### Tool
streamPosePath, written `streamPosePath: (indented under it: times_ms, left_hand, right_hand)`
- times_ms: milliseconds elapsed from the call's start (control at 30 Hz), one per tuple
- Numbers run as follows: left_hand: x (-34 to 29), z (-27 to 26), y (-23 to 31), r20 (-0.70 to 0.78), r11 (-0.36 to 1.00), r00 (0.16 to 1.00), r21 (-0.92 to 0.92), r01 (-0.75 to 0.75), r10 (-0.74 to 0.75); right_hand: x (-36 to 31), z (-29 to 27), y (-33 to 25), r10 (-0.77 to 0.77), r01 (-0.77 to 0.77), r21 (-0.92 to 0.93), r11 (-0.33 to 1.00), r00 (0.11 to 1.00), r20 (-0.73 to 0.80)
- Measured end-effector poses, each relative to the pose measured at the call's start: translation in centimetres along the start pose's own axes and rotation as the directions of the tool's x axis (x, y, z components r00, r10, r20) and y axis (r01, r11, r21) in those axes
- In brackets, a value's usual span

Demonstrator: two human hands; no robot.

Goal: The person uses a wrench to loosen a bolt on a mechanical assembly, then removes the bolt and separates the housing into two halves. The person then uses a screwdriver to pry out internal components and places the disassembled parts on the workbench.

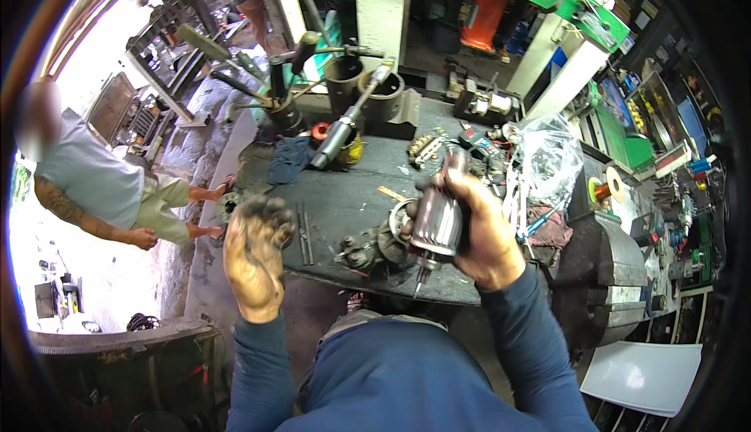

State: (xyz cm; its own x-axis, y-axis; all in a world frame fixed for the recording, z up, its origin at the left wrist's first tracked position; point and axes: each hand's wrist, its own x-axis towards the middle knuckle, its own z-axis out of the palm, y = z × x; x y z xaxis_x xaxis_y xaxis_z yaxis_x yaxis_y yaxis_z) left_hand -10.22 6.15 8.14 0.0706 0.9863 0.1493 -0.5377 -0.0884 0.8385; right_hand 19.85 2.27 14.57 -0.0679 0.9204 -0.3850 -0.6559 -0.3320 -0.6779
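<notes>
My right hand (486, 232) is wrapped round a motor armature (436, 222), a shiny ribbed metal cylinder held above the bench's near edge. Its thin shaft points down toward me. On the left, my left hand (262, 256) is raised palm up, blackened with grease. Its fingers are curled in, and whatever they hold, if anything, is lost in the dark smears. Between the hands, a greasy cast-metal motor housing (361, 252) lies on the dark workbench (328, 213). A pale metal ring (401, 217) is partly hidden behind the armature. Two thin metal rods (303, 232) lie beside my left hand.
Metal pots of tools (344, 80), a long ratchet-like tool (344, 131) and a blue rag (289, 160) occupy the back left. Clear plastic bags (547, 154) and a large vise (602, 279) are to the right. Another person (102, 174) stands at left.
</notes>
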Motion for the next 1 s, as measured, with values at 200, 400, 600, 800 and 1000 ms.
streamPosePath:
  times_ms: [200,400,600,800,1000]
  left_hand:
    - [5.6,3.1,6.9,0.455,0.761,0.836,-0.411,0.502,-0.305]
    - [5.3,-5.8,2.6,-0.08,0.86,0.857,-0.008,0.51,-0.509]
    - [10.8,-14.0,-7.7,-0.214,0.585,0.901,0.699,0.411,-0.378]
    - [18.3,-12.4,-12.5,0.016,-0.211,0.969,0.975,-0.069,-0.245]
    - [20.4,-14.6,-12.1,0.396,-0.121,0.699,0.816,-0.565,-0.596]
  right_hand:
    - [2.4,13.2,-0.7,-0.307,0.42,-0.298,0.857,0.881,0.359]
    - [0.1,7.7,-1.6,-0.287,0.506,-0.517,0.69,0.847,0.447]
    - [-5.9,-7.2,1.4,-0.431,0.287,-0.645,0.709,0.9,-0.074]
    - [-11.9,-18.3,8.2,-0.396,-0.189,-0.831,0.524,0.81,-0.433]
    - [-16.6,-22.7,14.3,-0.42,-0.243,-0.776,0.583,0.727,-0.543]
